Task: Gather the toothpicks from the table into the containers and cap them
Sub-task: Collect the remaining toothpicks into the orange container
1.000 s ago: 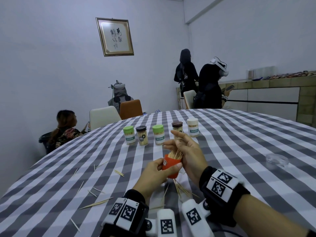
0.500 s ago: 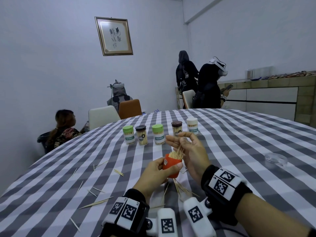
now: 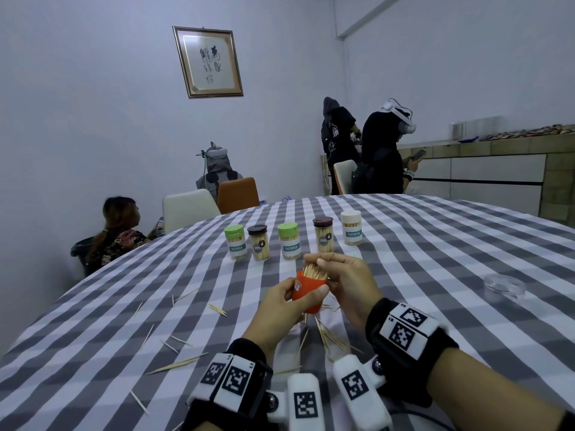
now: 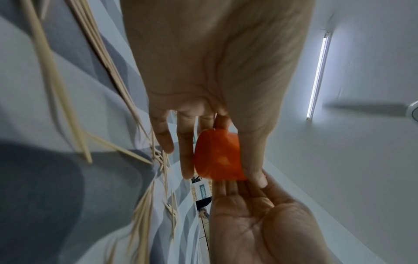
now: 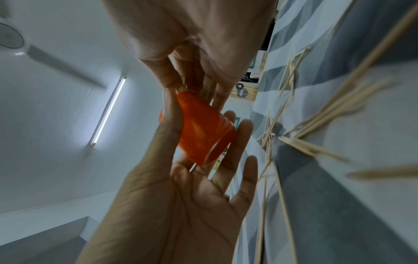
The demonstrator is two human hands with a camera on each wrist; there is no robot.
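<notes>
A large table [image 3: 435,259] under a grey-and-white checked cloth fills the room's foreground. Behind it stand chairs [image 3: 189,208], a framed picture [image 3: 208,62] on the wall, two people in dark clothes [image 3: 361,150] by a counter, and a seated person [image 3: 119,228] at the left.

On the far middle of the table five capped jars [image 3: 290,241] of toothpicks stand upright in a row, near each other but apart. A clear lid [image 3: 504,284] lies well off to the right.

The person's left hand [image 3: 280,309] holds an orange container [image 3: 308,289] above the table, thumb curled across its near side and fingers wrapped behind it; in the left wrist view the container [image 4: 217,155] sits between thumb and fingers. The container is open and packed with toothpicks [image 3: 314,271] standing upright in its mouth.

The right hand [image 3: 345,281] is just beside the container on its right, fingers bent over the rim, thumb and forefinger narrowed onto the toothpick tips. Whether they actually pinch any cannot be told; the right wrist view shows the fingertips [image 5: 172,78] touching the tips at the container's [image 5: 203,130] mouth.

Loose toothpicks [image 3: 329,337] lie scattered on the cloth under the hands, and more [image 3: 177,363] lie spread out to the left.
</notes>
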